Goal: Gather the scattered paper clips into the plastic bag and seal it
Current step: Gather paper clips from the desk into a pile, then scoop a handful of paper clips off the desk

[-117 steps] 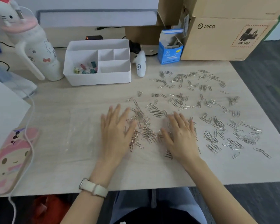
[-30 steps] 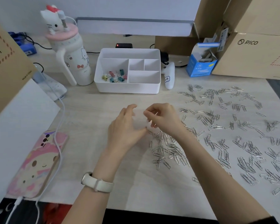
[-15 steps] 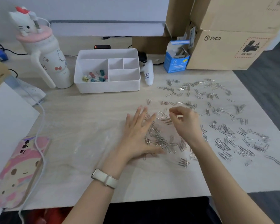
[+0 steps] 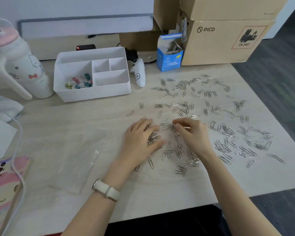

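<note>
The paper clips [image 4: 179,150] lie loose over the right of the table [image 4: 75,116], thickest between my hands. They look light, stiff and slippery, so I judge raking beats picking singly. My left hand [image 4: 141,140] presses flat, fingers spread, on the heap. My right hand [image 4: 192,133] pinches a few. The limp plastic bag [image 4: 71,160] lies flat, well to the left.

table [image 4: 78,120]: light wood | paper clips [image 4: 226,131] scattered right | plastic bag [image 4: 70,160] flat left | white organizer [image 4: 92,93], bottle [image 4: 31,74], phone [image 4: 5,183]
</note>
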